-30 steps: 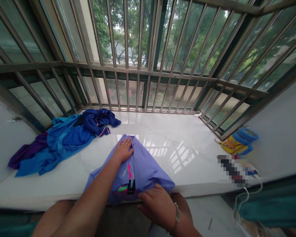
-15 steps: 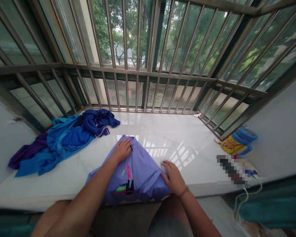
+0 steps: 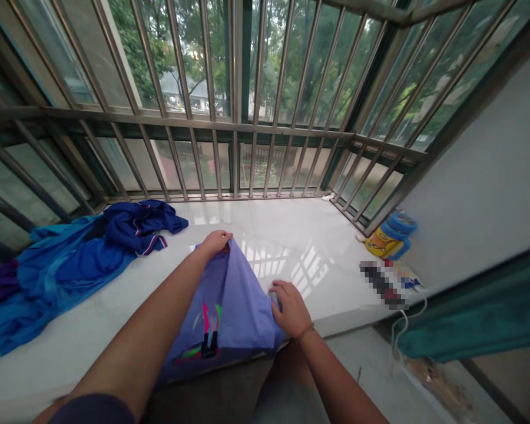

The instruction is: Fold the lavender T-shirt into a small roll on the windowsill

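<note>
A lavender T-shirt (image 3: pixel 242 300) with a pink, green and black print lies on the white sill, its lower part reaching the front edge. My left hand (image 3: pixel 217 241) is closed on the shirt's top end near the collar, pulling the cloth into a raised fold. At the shirt's right side, my right hand (image 3: pixel 292 309) rests with thumb and fingers apart, the thumb touching the cloth's edge. A small greyish patch shows between that thumb and the fingers; what it is I cannot tell.
Blue and purple clothes (image 3: pixel 83 259) lie heaped on the left of the white sill (image 3: pixel 335 300). At the right stand a blue and yellow jug (image 3: pixel 391 235) and a blurred-out item (image 3: pixel 382 285) beside a white cable (image 3: pixel 400 324). Metal bars (image 3: pixel 234 126) front the window. A teal curtain (image 3: pixel 477 306) hangs right.
My left hand has gone from lying flat on the shirt to gripping its top end, lifting a fold. The right hand stays at the shirt's right edge. The view has turned right.
</note>
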Demonstrator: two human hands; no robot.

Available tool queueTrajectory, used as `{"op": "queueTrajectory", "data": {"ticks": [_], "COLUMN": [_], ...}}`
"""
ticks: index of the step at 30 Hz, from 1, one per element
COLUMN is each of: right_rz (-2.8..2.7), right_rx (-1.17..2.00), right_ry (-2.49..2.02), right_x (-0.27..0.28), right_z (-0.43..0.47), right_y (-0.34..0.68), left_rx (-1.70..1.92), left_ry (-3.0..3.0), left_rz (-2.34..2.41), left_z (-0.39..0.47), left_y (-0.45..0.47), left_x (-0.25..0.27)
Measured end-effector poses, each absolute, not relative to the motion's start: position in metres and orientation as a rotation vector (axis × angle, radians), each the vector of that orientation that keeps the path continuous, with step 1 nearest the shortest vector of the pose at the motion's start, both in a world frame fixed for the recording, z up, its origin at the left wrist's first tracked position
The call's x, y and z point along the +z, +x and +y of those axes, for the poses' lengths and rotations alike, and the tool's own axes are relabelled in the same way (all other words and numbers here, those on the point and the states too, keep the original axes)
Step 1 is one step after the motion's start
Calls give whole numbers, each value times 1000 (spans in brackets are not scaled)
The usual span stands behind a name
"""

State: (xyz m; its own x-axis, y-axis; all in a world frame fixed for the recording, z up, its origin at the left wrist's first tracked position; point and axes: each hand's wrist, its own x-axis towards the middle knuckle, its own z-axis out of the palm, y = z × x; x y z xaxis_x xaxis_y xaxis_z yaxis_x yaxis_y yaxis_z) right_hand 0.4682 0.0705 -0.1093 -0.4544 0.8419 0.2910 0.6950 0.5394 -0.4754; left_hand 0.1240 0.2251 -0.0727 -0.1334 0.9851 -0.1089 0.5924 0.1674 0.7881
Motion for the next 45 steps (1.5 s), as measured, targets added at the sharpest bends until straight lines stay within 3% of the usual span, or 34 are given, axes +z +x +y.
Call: {"op": "queueTrajectory", "data": {"ticks": [6,22,28,45], "right_rz": [-2263,-2268,-2171,-2571], "right_rx": [411,327,362,497], "right_ry": [-1254,-1211,-1159,-1220], "right_x": [-110,-119,-112,-108], "right_z": [69,75,66,59], "right_y": [467,470,454,387], "left_rx": [865,634,572,468], "left_ry": [1505,2275,2337,2382], "left_rz": [1889,1901,1870,1742], "left_z": [233,116,125,184], "left_y": [154,138,138,116], "left_x": [-88,-139,-138,-138]}}
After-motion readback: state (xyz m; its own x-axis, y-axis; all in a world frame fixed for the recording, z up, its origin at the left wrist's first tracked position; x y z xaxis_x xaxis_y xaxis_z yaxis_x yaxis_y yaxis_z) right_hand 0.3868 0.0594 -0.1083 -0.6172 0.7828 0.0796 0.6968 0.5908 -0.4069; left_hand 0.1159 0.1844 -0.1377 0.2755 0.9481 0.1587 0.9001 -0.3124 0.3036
